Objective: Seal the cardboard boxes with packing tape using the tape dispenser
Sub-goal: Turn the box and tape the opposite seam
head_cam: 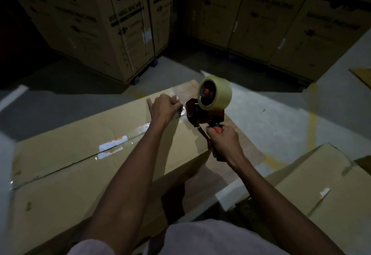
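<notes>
A long flat cardboard box (66, 160) lies in front of me on the floor, its centre seam partly covered with clear tape and a white label. My right hand (224, 142) grips the handle of a red tape dispenser (202, 114), which carries a roll of clear tape (215, 93) and sits at the box's far right end. My left hand (163, 107) rests on the box top just left of the dispenser's mouth, fingers curled over the shiny tape end there. Whether it pinches the tape is unclear.
A second cardboard box (321, 190) lies at the lower right. Tall stacked appliance cartons (104, 19) wall off the back left, and more cartons (281, 19) the back right. Grey concrete floor (281, 114) with a yellow line lies between. My knees show at the bottom edge.
</notes>
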Action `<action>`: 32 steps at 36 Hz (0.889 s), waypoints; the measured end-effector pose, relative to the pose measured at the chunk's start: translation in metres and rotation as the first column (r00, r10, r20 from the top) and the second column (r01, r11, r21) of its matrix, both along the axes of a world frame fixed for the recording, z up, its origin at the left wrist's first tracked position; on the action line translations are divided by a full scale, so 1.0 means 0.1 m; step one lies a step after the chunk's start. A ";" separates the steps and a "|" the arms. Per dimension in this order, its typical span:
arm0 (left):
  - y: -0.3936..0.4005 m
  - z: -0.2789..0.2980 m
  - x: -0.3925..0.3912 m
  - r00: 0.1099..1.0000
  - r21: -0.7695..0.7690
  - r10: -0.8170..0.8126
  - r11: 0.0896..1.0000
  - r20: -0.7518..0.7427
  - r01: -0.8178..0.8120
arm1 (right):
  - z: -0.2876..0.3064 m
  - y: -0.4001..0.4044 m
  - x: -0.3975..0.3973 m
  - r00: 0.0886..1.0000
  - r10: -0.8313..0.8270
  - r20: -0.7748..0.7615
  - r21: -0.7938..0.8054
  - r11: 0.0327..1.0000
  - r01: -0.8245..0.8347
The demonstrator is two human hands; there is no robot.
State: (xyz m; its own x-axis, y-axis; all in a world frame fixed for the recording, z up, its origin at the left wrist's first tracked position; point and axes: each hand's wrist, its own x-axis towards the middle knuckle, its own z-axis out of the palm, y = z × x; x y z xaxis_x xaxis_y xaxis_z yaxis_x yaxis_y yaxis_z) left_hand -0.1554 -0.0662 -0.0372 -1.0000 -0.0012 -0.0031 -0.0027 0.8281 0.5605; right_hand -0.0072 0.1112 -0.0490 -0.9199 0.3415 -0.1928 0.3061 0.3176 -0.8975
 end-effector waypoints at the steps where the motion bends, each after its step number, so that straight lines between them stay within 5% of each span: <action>1: -0.01 0.00 0.02 1.000 0.015 0.006 1.000 0.003 -0.006 | 0.00 0.01 0.00 1.000 0.007 0.003 -0.009 1.000 -0.007; 6: 0.06 0.05 0.07 0.999 0.014 0.046 0.999 -0.002 -0.046 | 0.00 0.06 0.02 0.999 0.046 0.012 -0.075 0.996 -0.045; 16: 0.25 0.18 0.04 0.970 -0.056 0.233 0.972 0.076 -0.229 | 0.04 0.10 -0.01 0.989 0.144 -0.027 0.079 0.987 -0.141; 32: 0.24 0.13 0.14 0.978 0.044 0.198 0.979 0.063 -0.201 | 0.00 0.28 0.24 0.987 0.160 -0.014 0.004 0.987 -0.160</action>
State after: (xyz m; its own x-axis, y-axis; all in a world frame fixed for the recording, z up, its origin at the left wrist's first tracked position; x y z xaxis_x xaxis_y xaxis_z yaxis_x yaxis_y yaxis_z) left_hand -0.1418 -0.0423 -0.0245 -0.9777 -0.1991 -0.0665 -0.1991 0.7788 0.5948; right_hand 0.0171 0.1392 -0.0491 -0.9653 0.1903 -0.1789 0.2386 0.3640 -0.9003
